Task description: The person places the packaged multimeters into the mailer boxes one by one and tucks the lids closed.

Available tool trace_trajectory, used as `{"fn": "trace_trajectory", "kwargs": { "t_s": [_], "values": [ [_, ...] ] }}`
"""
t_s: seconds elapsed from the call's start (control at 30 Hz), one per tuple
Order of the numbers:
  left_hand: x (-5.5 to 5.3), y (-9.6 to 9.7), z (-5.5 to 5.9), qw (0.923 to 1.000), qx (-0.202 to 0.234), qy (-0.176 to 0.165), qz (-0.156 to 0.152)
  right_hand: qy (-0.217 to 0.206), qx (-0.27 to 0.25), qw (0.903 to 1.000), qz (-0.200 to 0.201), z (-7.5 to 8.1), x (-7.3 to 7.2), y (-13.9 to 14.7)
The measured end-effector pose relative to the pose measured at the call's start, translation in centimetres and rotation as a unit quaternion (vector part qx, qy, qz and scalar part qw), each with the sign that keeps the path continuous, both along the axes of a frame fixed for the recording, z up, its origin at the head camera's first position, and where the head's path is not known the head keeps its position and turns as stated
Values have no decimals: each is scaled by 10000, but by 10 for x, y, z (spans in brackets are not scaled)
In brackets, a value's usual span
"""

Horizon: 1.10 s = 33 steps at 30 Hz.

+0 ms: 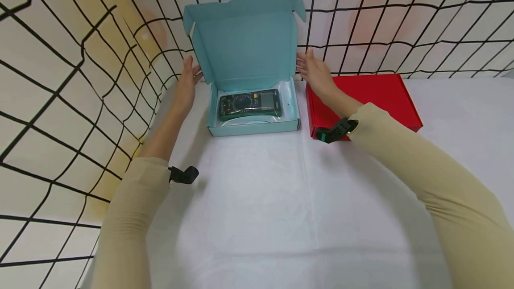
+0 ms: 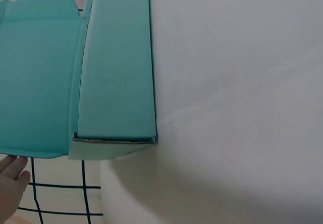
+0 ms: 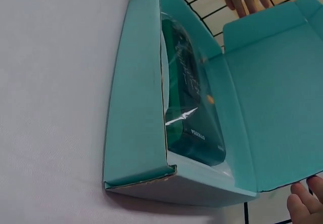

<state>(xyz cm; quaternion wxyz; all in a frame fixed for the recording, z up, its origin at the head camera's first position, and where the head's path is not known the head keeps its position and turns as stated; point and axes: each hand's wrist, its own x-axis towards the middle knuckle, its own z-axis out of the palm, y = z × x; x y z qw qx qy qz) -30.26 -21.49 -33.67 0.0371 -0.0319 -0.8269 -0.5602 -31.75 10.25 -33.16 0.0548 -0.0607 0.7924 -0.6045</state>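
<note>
A teal cardboard box stands on the white table with its lid raised upright. Inside lies a multimeter in a clear plastic bag, its dial and screen facing up. My left hand is at the lid's left edge, fingers reaching behind it. At the opposite edge is my right hand, its fingers extended and partly hidden behind the lid. In the right wrist view the multimeter shows from the side, and right-hand fingertips are right at the lid's edge.
A closed red box lies on the table right of the teal box, beneath my right forearm. Black wire grid panels stand behind and along the left side. The white tablecloth stretches toward me.
</note>
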Motion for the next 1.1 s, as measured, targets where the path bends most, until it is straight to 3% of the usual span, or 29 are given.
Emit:
{"fn": "trace_trajectory", "kwargs": {
  "t_s": [0.33,0.67,0.93,1.0,1.1],
  "values": [
    [7,-4,-6,9982,569,163,-76,-254,585,9980,14,-9,11,6],
    [15,-8,-12,9966,649,351,-363,-375,121,9984,393,-16,21,10],
    [20,-5,-12,9980,440,197,-419,-495,145,9966,647,-18,21,12],
    [22,-5,-12,9986,362,55,-378,-686,65,9955,651,-17,20,13],
    [23,-5,-13,9979,488,-60,-412,-1181,-471,9899,622,-15,19,17]
  ]
}}
